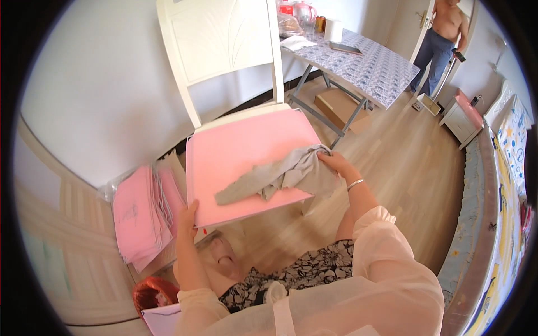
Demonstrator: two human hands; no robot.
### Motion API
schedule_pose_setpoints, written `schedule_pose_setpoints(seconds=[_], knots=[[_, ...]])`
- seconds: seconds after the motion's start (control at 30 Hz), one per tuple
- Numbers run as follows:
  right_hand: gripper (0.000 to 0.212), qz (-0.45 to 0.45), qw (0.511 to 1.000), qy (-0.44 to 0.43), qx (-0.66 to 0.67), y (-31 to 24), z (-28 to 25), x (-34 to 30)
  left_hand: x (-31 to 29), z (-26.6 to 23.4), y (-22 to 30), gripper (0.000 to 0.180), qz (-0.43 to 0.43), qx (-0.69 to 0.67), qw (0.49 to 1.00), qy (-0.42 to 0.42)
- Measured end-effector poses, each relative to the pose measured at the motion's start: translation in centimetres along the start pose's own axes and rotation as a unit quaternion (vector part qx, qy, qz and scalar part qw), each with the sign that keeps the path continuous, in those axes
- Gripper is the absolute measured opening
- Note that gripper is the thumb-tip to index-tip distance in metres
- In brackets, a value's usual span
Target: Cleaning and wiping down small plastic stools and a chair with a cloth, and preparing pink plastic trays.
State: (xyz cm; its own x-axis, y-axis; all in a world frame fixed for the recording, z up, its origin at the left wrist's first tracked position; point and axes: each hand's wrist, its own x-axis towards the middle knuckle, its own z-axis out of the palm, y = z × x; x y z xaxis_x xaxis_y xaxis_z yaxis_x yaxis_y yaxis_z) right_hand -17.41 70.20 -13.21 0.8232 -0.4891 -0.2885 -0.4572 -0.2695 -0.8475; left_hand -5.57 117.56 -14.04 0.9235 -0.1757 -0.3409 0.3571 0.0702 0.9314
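Note:
A flat pink panel [246, 137] with pale edges lies over the seat of a cream wooden chair [224, 50]. My left hand [188, 218] grips its near left corner, with the thumb on the edge and the other fingers mostly hidden. Across the panel stretches a crumpled grey cloth [274, 176], its far right end bunched at the panel's right edge. My right hand [334, 162] is closed on that bunched end.
Stacked pink sheets [140, 215] lean low at the left, near a red bag [154, 294]. Beyond the chair stands a folding table [364, 59] with a cardboard box [336, 109] beneath. A bed [482, 213] runs along the right. Another person [445, 39] stands in the doorway.

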Motion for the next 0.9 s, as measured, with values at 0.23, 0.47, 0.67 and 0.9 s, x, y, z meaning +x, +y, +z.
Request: schedule_pose_setpoints(seconds=[0.23, 0.47, 0.67, 0.9], knots=[[0.072, -0.020, 0.994, 0.061, -0.085, -1.6, 0.5, -1.0, 1.3, 0.1, -0.4, 0.042, -0.024, -0.039, 0.999, 0.015], [0.066, 0.006, 0.986, 0.140, -0.092, 0.0, 1.6, -6.7, 1.1, -0.4, 0.8, 0.038, -0.014, -0.038, 0.999, -0.034], [0.061, 0.094, 0.976, 0.194, 0.024, 1.6, 2.3, -17.1, 0.3, 0.2, 0.4, 0.032, -0.024, 0.007, 0.995, -0.098], [0.051, 0.064, 0.954, 0.282, 0.072, 5.7, 4.7, -24.2, -0.3, 1.5, 0.2, 0.034, -0.053, 0.061, 0.988, -0.131]])
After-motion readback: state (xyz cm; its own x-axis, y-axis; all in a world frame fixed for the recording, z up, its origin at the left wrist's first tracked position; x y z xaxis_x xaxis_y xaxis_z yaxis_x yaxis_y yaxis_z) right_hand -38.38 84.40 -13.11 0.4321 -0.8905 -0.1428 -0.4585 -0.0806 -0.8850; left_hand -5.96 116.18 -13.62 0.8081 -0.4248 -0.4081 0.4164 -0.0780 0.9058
